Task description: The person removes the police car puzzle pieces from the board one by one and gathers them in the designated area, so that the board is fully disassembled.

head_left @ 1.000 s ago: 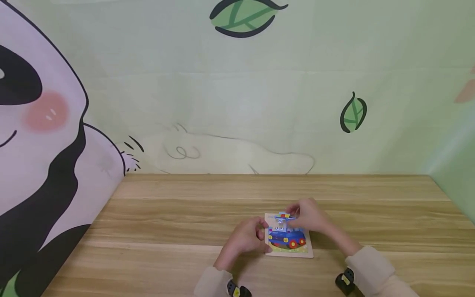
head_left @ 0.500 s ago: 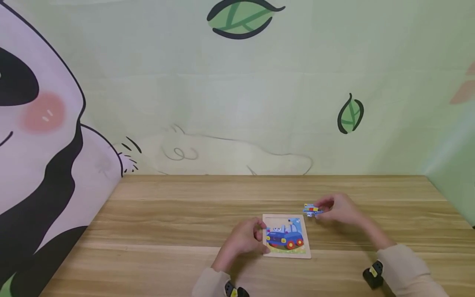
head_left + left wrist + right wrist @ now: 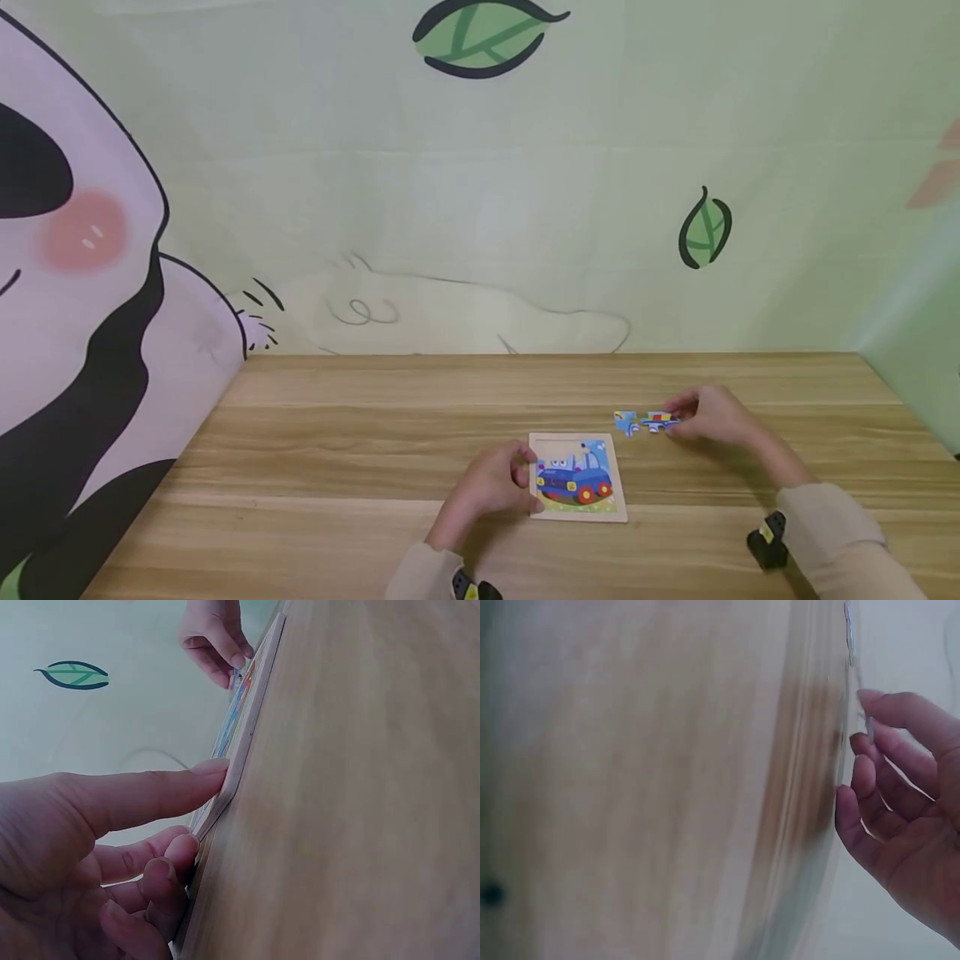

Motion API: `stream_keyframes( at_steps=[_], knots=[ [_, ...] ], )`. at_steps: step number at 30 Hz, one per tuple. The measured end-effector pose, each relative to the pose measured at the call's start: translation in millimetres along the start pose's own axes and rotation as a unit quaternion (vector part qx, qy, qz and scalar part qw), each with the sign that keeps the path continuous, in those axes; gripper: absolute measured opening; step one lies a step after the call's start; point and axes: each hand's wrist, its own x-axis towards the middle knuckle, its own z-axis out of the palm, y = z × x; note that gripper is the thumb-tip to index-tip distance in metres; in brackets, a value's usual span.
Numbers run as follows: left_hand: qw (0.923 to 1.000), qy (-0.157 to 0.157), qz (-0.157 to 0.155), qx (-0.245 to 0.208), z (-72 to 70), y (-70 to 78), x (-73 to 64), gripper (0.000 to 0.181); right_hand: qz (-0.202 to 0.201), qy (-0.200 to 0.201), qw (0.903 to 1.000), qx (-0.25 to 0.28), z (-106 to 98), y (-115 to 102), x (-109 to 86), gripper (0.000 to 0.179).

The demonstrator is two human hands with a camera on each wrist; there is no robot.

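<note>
A square wooden puzzle board point(image 3: 577, 517) lies on the table, showing a blue cartoon car, with bare wood along its upper left. My left hand point(image 3: 491, 479) holds the board by its left side; in the left wrist view, the thumb point(image 3: 210, 766) is on its edge and the fingers curl at the corner. Right of the board, my right hand point(image 3: 712, 417) pinches a jigsaw piece point(image 3: 658, 420) with red and yellow on blue. Seen from the right wrist, that thin piece point(image 3: 870, 729) is edge-on between thumb and fingers. A second jigsaw piece point(image 3: 625, 422) lies just left of it.
The wood-grain table point(image 3: 337, 433) runs back to a green printed wall backdrop point(image 3: 495, 208) with a panda and leaves. A black wrist device point(image 3: 767, 540) sits by the right sleeve, another point(image 3: 474, 588) by the left.
My right hand has carried a jigsaw piece from the board's top to the right, past the second piece, which now shows separately. My left hand stays at the board's left side.
</note>
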Motion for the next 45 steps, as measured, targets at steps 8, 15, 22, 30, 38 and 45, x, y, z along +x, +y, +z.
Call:
stream_keyframes(
  at_steps=[8, 15, 22, 30, 38, 45],
  knots=[
    [1.0000, 0.001, -0.003, -0.004, -2.1, 0.9, -0.8, 0.049, -0.004, -0.004, 0.9999, -0.014, 0, 2, 5.3, 0.031],
    [1.0000, 0.003, 0.000, -0.001, -1.9, 1.7, -1.0, 0.050, -0.028, -0.017, 0.9991, -0.028, 1, 4, 7.3, 0.032],
    [1.0000, 0.002, -0.002, -0.002, -2.7, 2.6, -1.3, 0.049, -0.018, -0.023, 0.9994, -0.017, 0, 7, 9.0, 0.033],
    [1.0000, 0.002, -0.001, -0.001, -2.4, 2.3, -1.1, 0.049, -0.011, -0.017, 0.9998, -0.002, 0, 3, 3.6, 0.042],
    [1.0000, 0.001, -0.006, 0.002, -2.1, 1.7, -1.3, 0.049, -0.046, -0.048, 0.9975, 0.023, 21, -28, -0.7, 0.036],
    [1.0000, 0.002, 0.002, 0.006, -1.6, 1.9, -0.8, 0.050, -0.082, -0.089, 0.9924, 0.024, 44, -51, 2.1, 0.031]
  ],
)
